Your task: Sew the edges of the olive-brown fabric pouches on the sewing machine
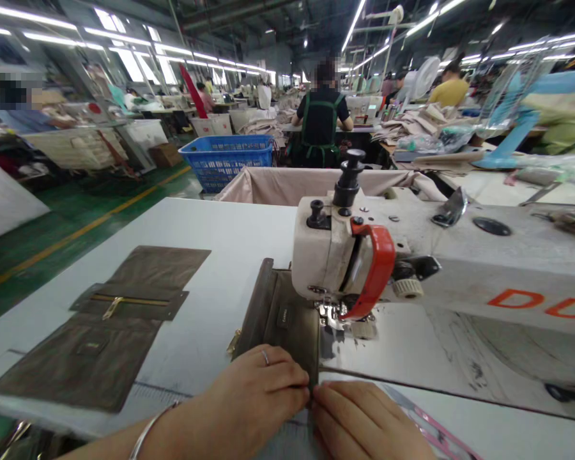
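A dark olive-brown fabric bag piece (294,306) with a small label patch lies under the head of the sewing machine (345,255), its right edge by the presser foot. My left hand (256,390), wearing a ring and a bangle, rests on the near part of the piece, fingers pressed together at its right edge. Right beside it, my right hand (359,418) pinches the same edge near the front. The fingertips of both hands almost touch. A gold zipper pull (233,342) pokes out at the piece's left side.
On the white table (206,220) at left lies another brown piece (110,338) with a gold zipper. Beyond the table stand a fabric-lined bin (278,182) and a blue basket (230,156). A pink-edged item (436,428) lies at front right. People sit working farther back.
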`<state>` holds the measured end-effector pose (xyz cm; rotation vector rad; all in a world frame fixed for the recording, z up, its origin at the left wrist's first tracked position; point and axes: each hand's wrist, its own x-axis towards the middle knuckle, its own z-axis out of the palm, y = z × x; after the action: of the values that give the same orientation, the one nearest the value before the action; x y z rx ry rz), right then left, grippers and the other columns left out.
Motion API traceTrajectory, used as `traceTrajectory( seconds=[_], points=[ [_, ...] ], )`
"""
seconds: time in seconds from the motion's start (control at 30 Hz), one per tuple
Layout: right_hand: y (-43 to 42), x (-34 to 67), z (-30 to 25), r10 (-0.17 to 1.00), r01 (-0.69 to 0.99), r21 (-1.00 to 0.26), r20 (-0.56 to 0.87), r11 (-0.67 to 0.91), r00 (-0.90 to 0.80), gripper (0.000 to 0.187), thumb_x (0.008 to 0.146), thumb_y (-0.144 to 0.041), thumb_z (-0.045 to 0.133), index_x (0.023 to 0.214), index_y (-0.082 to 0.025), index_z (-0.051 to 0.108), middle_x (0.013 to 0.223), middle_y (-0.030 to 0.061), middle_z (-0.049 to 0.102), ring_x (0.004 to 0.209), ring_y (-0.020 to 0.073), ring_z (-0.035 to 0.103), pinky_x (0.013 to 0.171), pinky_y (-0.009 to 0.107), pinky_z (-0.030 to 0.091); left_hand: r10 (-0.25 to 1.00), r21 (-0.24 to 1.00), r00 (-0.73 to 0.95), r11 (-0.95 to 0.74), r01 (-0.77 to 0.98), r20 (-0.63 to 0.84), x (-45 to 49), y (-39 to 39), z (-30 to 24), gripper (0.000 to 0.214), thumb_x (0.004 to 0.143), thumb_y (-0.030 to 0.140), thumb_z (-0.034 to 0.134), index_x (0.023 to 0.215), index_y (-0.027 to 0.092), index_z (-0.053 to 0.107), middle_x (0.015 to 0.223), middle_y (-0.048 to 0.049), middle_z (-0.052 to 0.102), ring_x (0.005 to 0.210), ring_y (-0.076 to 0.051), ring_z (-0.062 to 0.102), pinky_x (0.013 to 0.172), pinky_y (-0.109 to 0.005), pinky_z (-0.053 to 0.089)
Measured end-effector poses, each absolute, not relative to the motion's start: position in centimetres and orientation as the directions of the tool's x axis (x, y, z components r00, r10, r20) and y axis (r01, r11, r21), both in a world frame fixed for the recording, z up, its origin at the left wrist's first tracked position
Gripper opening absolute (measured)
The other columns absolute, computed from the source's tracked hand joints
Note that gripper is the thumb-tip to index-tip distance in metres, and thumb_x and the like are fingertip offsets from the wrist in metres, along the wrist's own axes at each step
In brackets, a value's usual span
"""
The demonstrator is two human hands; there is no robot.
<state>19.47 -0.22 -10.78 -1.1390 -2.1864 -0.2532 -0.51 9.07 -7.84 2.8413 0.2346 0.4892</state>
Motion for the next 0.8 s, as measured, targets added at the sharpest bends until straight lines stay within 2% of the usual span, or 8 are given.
traceTrajectory(
  seconds=[0.17,0.23,0.37,0.6,0.7,0.8],
  points=[
    [1.1,19.5,-11.1,0.635,0.803,-0.156,0.704,0.575,-0.318,0.034,0.101,-0.009,0.038,0.098,-0.017,0.070,0.092,0.0044,0.074,0.082,0.0178,0.067,0.074,0.031,0.056,0.200,0.260,0.924,-0.959,0.116,0.325,-0.2,10.6,-7.8,0.018,0.100,0.014,0.047,0.107,0.013,0.063,0.105,-0.0035,0.071,0.100,-0.015,0.063,0.096,-0.028,0.045],
    [1.5,19.8,-10.9,0.670,0.786,-0.189,0.658,0.589,-0.344,0.034,0.102,-0.012,0.037,0.103,-0.017,0.070,0.095,0.0050,0.074,0.085,0.0188,0.067,0.075,0.032,0.056,0.189,0.234,0.921,-0.966,0.112,0.340,0.0,11.2,-8.0,0.018,0.099,0.014,0.048,0.107,0.014,0.064,0.105,-0.0032,0.071,0.102,-0.015,0.063,0.097,-0.028,0.045],
    [2.1,20.6,-9.7,0.764,0.776,-0.246,0.492,0.581,-0.417,0.024,0.097,-0.013,0.047,0.108,-0.016,0.068,0.101,0.0053,0.072,0.089,0.0216,0.066,0.079,0.035,0.057,0.181,0.163,0.920,-0.978,0.130,0.349,0.4,12.4,-8.6,0.019,0.101,0.014,0.048,0.110,0.015,0.064,0.107,-0.0020,0.073,0.105,-0.013,0.063,0.100,-0.027,0.045],
    [3.8,21.4,-9.3,0.804,0.815,-0.248,0.460,0.523,-0.375,0.026,0.089,-0.011,0.055,0.112,-0.015,0.066,0.104,0.0084,0.070,0.090,0.0278,0.065,0.076,0.045,0.058,0.176,0.105,0.902,-0.984,0.146,0.395,1.2,14.5,-9.1,0.021,0.101,0.015,0.046,0.109,0.014,0.066,0.106,-0.0033,0.074,0.105,-0.015,0.065,0.099,-0.028,0.048],
    [4.4,21.7,-9.6,0.830,0.828,-0.269,0.434,0.491,-0.351,0.026,0.090,-0.013,0.055,0.113,-0.015,0.067,0.103,0.0099,0.069,0.092,0.0303,0.063,0.081,0.051,0.057,0.194,0.090,0.893,-0.981,0.172,0.407,1.7,15.3,-8.5,0.019,0.100,0.018,0.049,0.103,0.016,0.069,0.104,-0.0021,0.074,0.099,-0.016,0.066,0.094,-0.028,0.051],
    [4.8,21.9,-9.9,0.853,0.844,-0.276,0.400,0.461,-0.335,0.032,0.090,-0.014,0.055,0.121,-0.016,0.064,0.111,0.0124,0.068,0.101,0.0328,0.061,0.086,0.054,0.055,0.208,0.080,0.890,-0.978,0.192,0.406,2.2,16.1,-8.0,0.021,0.101,0.020,0.049,0.098,0.017,0.069,0.101,-0.0008,0.075,0.095,-0.015,0.068,0.093,-0.025,0.052]
  ],
)
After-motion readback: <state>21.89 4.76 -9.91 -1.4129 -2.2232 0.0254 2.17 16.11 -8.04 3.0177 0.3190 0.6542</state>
